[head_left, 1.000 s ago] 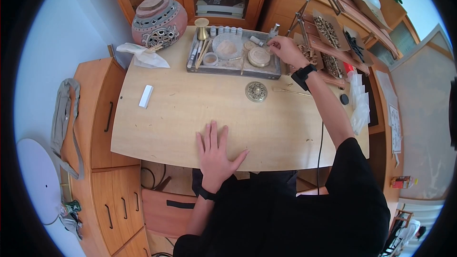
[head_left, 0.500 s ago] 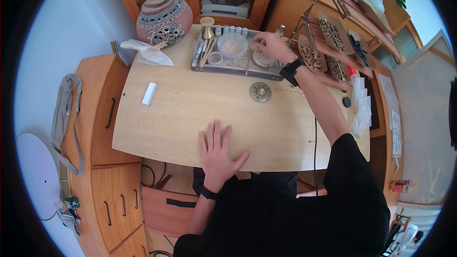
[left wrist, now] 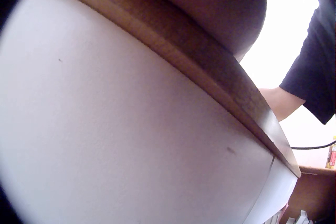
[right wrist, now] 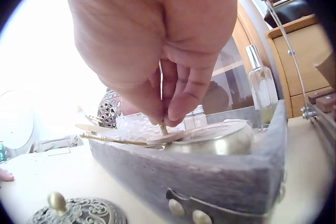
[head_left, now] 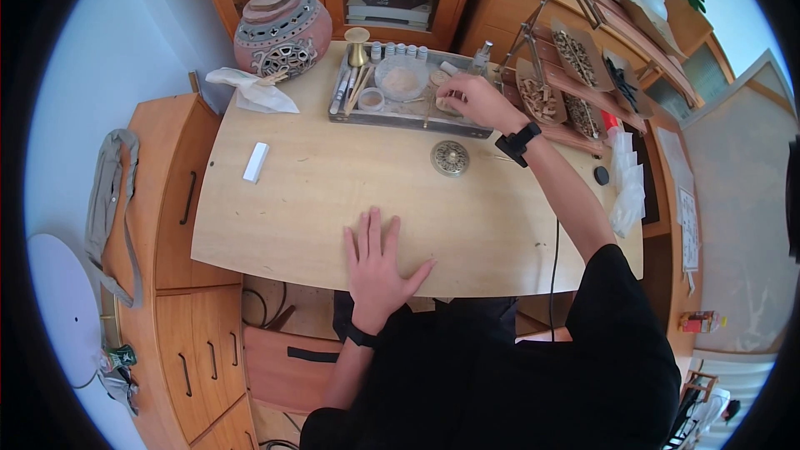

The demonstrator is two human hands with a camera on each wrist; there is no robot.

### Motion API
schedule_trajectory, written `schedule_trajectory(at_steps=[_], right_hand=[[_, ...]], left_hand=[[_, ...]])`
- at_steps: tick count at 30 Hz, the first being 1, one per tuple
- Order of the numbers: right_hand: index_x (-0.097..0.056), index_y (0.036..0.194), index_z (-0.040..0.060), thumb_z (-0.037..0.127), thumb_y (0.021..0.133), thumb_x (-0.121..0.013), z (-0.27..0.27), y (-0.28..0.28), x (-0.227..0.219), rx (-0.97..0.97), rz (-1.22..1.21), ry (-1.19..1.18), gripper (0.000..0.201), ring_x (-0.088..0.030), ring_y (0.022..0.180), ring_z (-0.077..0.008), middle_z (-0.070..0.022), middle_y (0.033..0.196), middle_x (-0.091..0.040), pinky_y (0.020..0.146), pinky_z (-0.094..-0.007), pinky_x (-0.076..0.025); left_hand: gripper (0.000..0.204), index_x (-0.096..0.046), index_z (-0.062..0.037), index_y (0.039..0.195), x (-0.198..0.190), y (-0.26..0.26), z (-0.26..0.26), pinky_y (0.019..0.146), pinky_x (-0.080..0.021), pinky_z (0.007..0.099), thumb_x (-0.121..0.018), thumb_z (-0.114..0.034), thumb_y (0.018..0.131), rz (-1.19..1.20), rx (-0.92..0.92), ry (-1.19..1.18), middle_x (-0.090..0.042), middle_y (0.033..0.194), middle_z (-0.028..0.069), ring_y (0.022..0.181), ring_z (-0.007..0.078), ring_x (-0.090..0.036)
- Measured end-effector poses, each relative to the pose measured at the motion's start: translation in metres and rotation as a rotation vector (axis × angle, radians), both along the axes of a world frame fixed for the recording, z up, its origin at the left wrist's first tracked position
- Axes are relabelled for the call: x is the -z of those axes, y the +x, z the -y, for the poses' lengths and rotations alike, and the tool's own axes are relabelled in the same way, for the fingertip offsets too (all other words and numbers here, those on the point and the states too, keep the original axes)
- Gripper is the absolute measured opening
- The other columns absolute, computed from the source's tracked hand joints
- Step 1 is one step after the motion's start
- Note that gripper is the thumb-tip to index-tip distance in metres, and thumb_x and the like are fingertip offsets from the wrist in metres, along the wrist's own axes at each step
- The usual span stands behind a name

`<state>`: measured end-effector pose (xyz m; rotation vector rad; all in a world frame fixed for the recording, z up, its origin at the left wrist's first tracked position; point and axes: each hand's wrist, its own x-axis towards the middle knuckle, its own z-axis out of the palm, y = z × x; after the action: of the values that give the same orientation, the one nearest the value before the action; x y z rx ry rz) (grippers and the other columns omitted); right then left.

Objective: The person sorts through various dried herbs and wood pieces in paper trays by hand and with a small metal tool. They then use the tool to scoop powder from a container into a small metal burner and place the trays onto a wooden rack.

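Note:
My right hand (head_left: pixel 479 102) reaches over the right part of a grey tray (right wrist: pixel 157 174). Thumb and fingertips pinch the short brass knob of a small flat disc, an incense ash press (right wrist: pixel 167 138) by its look. In the right wrist view the disc lies level at the rim of a round brass burner (right wrist: pixel 226 142) with pale ash on top. Fingers hide much of the burner in the head view. My left hand (head_left: pixel 379 271) rests palm down near the desk's front edge, fingers straight and thumb spread. An openwork metal lid (head_left: pixel 450 158) lies before the tray.
The tray also holds a clear bowl of powder (head_left: pixel 400 79), a brass vase (head_left: pixel 357 48), thin sticks and small jars. A glass bottle (right wrist: pixel 262 90) stands behind its right corner. Wooden shelves (head_left: pixel 575 87) rise to the right. A white block (head_left: pixel 256 162) lies on the left.
My right hand went from the tray's right edge leftward to a small disc, then came slightly nearer, over the burner, with the ash press pinched. The left hand stayed put.

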<state>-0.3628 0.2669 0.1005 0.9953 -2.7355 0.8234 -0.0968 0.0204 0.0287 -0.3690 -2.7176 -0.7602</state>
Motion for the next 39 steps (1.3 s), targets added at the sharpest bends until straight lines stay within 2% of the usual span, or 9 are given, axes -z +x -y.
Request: schedule_trajectory(at_steps=[7, 10, 22, 31, 33, 36, 39], right_hand=[[-0.072, 0.101, 0.0002, 0.003, 0.089, -0.067, -0.023, 0.012, -0.005, 0.029, -0.003, 0.009, 0.014, -0.068, 0.089, -0.0358, -0.0162, 0.098, -0.071, 0.082, -0.0398, -0.055], [-0.072, 0.102, -0.0002, 0.003, 0.089, -0.067, -0.029, 0.016, -0.010, 0.086, 0.084, -0.031, 0.013, -0.069, 0.088, -0.0330, -0.0160, 0.096, -0.071, 0.080, -0.0380, -0.055], [-0.072, 0.101, -0.0001, 0.003, 0.089, -0.069, -0.051, 0.022, 0.003, 0.176, 0.101, -0.081, 0.013, -0.070, 0.085, -0.0291, -0.0162, 0.094, -0.071, 0.078, -0.0359, -0.056], [-0.074, 0.101, 0.0005, 0.006, 0.087, -0.071, -0.053, 0.050, 0.011, 0.277, 0.120, -0.053, 0.015, -0.069, 0.077, -0.0266, -0.0152, 0.087, -0.071, 0.073, -0.0365, -0.055], [-0.074, 0.100, -0.0004, 0.007, 0.087, -0.072, -0.050, 0.052, 0.010, 0.234, 0.020, -0.037, 0.015, -0.068, 0.075, -0.0266, -0.0155, 0.086, -0.070, 0.072, -0.0369, -0.054], [-0.073, 0.102, -0.0008, 0.008, 0.086, -0.073, -0.050, 0.050, 0.013, 0.296, 0.041, -0.046, 0.018, -0.065, 0.071, -0.0264, -0.0145, 0.085, -0.069, 0.069, -0.0366, -0.053], [-0.073, 0.105, 0.0000, 0.009, 0.087, -0.073, -0.042, 0.073, -0.013, 0.293, 0.055, -0.117, 0.020, -0.061, 0.067, -0.0234, -0.0128, 0.085, -0.068, 0.065, -0.0349, -0.051]], left_hand=[[0.079, -0.056, -0.0018, 0.138, 0.002, 0.000, -0.001, 0.118, -0.022, 0.0615, -0.076, -0.053, 0.081, -0.022, -0.002, 0.005, -0.040, 0.154, 0.0251, 0.145, 0.0401, -0.036], [0.079, -0.056, -0.0018, 0.137, 0.002, -0.001, 0.000, 0.118, -0.022, 0.0616, -0.076, -0.053, 0.081, -0.030, 0.000, 0.002, -0.041, 0.154, 0.0251, 0.144, 0.0401, -0.037], [0.079, -0.055, -0.0018, 0.138, 0.002, -0.001, 0.000, 0.119, -0.022, 0.0617, -0.076, -0.052, 0.081, -0.022, 0.011, -0.002, -0.040, 0.154, 0.0251, 0.145, 0.0407, -0.036], [0.079, -0.054, -0.0022, 0.139, 0.002, -0.001, -0.001, 0.119, -0.021, 0.0620, -0.077, -0.051, 0.080, -0.010, 0.013, -0.006, -0.039, 0.155, 0.0247, 0.145, 0.0404, -0.035], [0.079, -0.054, -0.0024, 0.139, 0.001, -0.001, -0.002, 0.119, -0.021, 0.0619, -0.077, -0.051, 0.080, -0.007, 0.014, -0.010, -0.039, 0.155, 0.0245, 0.145, 0.0403, -0.035], [0.079, -0.055, -0.0028, 0.139, 0.001, -0.001, -0.002, 0.119, -0.021, 0.0617, -0.077, -0.051, 0.080, -0.006, 0.011, -0.014, -0.039, 0.155, 0.0241, 0.145, 0.0401, -0.035], [0.079, -0.055, -0.0032, 0.139, 0.001, -0.002, -0.002, 0.119, -0.021, 0.0613, -0.077, -0.050, 0.080, -0.010, 0.003, -0.016, -0.039, 0.155, 0.0235, 0.145, 0.0400, -0.035]])
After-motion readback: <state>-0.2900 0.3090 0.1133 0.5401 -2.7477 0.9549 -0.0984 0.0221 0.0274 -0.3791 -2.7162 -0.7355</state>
